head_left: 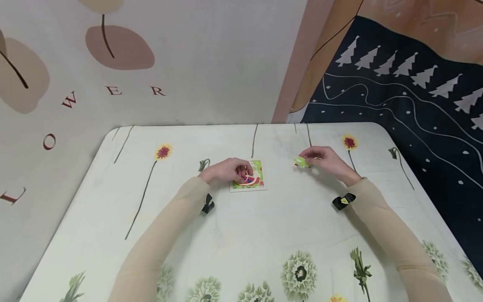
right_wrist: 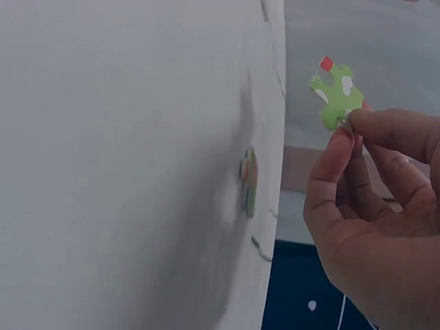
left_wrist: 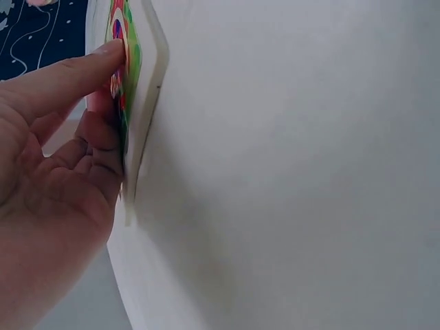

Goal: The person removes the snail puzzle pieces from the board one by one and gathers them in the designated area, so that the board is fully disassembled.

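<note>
While my right hand [head_left: 326,161] is up off the cloth: thumb and fingertip pinch one edge of a puzzle piece [head_left: 302,162], so there's basically no gap there apart from the piece. My other fingers on that side are bent in behind.
Left hand [head_left: 228,170]: bent over the puzzle board [head_left: 258,170], one digit stretched out with its tip touching the picture, the rest curled in close to it. Can't tell if they're pinching anything, my own hand blocks it.
Loose piece: just the one I can see, green with white patches and a red tip. It's to the right of the board, well apart from it.
Board: one, flat on the tablecloth [head_left: 271,235], partly under my left fingers. Pale border, green, red and blue picture. Can't count the pieces in it.
Wrist gadgets: two, both black, one at my left wrist [head_left: 208,204] and one at my right [head_left: 344,201].
Sleeves: two, beige [head_left: 385,235].
Red-centred flowers: two printed on the cloth, one off to the left [head_left: 163,152], one near the right back corner [head_left: 349,142].
Wall letters: five, L, O, W, E, R [head_left: 157,91], on the pale backdrop [head_left: 219,71].
</note>
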`<state>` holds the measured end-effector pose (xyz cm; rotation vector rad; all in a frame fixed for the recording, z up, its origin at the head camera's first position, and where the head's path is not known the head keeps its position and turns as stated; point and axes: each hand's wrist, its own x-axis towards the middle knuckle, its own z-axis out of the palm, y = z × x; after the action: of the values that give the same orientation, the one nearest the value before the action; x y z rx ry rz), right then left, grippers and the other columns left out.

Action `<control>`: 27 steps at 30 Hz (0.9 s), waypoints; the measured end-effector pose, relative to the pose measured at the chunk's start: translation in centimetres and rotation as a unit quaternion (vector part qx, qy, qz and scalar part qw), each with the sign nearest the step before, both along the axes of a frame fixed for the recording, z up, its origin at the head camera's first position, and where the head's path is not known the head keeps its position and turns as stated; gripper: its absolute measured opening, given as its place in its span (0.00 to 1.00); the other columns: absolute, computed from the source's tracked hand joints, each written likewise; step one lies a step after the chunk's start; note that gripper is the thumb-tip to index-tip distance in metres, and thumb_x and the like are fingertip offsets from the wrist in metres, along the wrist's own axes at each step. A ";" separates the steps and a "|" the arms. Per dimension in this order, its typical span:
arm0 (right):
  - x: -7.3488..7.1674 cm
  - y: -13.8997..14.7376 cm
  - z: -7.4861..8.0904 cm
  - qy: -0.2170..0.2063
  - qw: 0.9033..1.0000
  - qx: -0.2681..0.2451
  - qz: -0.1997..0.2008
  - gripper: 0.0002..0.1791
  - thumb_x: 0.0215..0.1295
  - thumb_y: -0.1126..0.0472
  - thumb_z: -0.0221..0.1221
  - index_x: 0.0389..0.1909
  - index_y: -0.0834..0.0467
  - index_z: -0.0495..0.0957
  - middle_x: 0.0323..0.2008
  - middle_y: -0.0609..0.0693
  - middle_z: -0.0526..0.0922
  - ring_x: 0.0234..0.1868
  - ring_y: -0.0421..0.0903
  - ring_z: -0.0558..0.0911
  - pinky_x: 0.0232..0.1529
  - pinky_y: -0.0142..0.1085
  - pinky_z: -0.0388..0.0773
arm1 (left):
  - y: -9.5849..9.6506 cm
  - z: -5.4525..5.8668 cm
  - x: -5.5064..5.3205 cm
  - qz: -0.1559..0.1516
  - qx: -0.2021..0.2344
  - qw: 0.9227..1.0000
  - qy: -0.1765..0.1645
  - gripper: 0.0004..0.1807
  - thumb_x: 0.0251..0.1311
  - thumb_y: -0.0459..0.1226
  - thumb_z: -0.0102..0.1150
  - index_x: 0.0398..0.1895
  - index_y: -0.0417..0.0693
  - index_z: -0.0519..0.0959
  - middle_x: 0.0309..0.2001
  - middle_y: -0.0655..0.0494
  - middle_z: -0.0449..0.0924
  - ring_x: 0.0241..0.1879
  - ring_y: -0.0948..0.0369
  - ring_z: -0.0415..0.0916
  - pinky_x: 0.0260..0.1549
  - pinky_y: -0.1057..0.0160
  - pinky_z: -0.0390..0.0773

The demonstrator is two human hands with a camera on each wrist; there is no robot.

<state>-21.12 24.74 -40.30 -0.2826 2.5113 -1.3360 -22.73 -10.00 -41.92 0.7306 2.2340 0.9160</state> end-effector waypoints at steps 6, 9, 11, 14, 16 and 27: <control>0.6 1.9 -0.4 -0.003 1.000 0.025 -0.016 0.15 0.71 0.63 0.56 0.55 0.63 0.80 0.50 0.49 0.82 0.45 0.33 0.76 0.47 0.25 0.71 | 0.1 -0.3 0.0 -0.004 0.010 1.000 -0.005 0.15 0.60 0.26 0.61 0.50 0.44 0.80 0.35 0.54 0.73 0.38 0.59 0.68 0.41 0.66 0.69; 0.7 2.5 -0.3 -0.003 0.999 0.028 -0.022 0.16 0.71 0.63 0.56 0.56 0.63 0.80 0.51 0.51 0.82 0.45 0.33 0.76 0.47 0.25 0.71 | -0.1 -0.3 0.1 -0.005 0.013 1.000 -0.010 0.16 0.60 0.26 0.61 0.51 0.43 0.79 0.35 0.54 0.72 0.38 0.59 0.67 0.41 0.65 0.68; 0.7 2.9 -0.2 0.001 0.999 0.028 -0.027 0.16 0.71 0.63 0.56 0.56 0.63 0.79 0.53 0.54 0.81 0.45 0.33 0.76 0.47 0.25 0.71 | -0.2 -0.2 0.0 -0.005 0.015 1.000 -0.011 0.16 0.60 0.26 0.61 0.51 0.43 0.79 0.35 0.54 0.72 0.38 0.59 0.67 0.41 0.65 0.68; 0.8 3.4 0.0 0.004 0.999 0.031 -0.038 0.17 0.72 0.62 0.56 0.57 0.63 0.79 0.56 0.58 0.80 0.46 0.32 0.76 0.49 0.25 0.71 | -0.3 -0.1 0.0 -0.004 0.018 1.000 -0.012 0.16 0.60 0.26 0.61 0.52 0.43 0.79 0.35 0.54 0.71 0.39 0.59 0.66 0.41 0.65 0.68; 0.8 3.8 0.0 0.004 0.998 0.031 -0.051 0.17 0.72 0.61 0.56 0.58 0.63 0.79 0.58 0.57 0.79 0.47 0.32 0.76 0.50 0.25 0.70 | -0.4 -0.1 -0.1 -0.007 0.021 1.000 -0.010 0.17 0.60 0.26 0.61 0.52 0.43 0.79 0.35 0.54 0.71 0.39 0.59 0.66 0.42 0.65 0.68; 0.9 5.3 -0.8 0.044 0.996 -0.028 -0.075 0.17 0.71 0.64 0.56 0.56 0.69 0.78 0.38 0.26 0.80 0.44 0.31 0.78 0.46 0.20 0.72 | -0.6 -0.5 -0.1 -0.004 0.024 1.000 -0.018 0.17 0.60 0.27 0.62 0.53 0.44 0.78 0.36 0.54 0.71 0.39 0.59 0.66 0.42 0.65 0.68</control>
<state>-20.25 30.04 -41.09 -0.1715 2.6169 -1.4821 -22.83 -10.60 -42.46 0.7394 2.1829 0.9735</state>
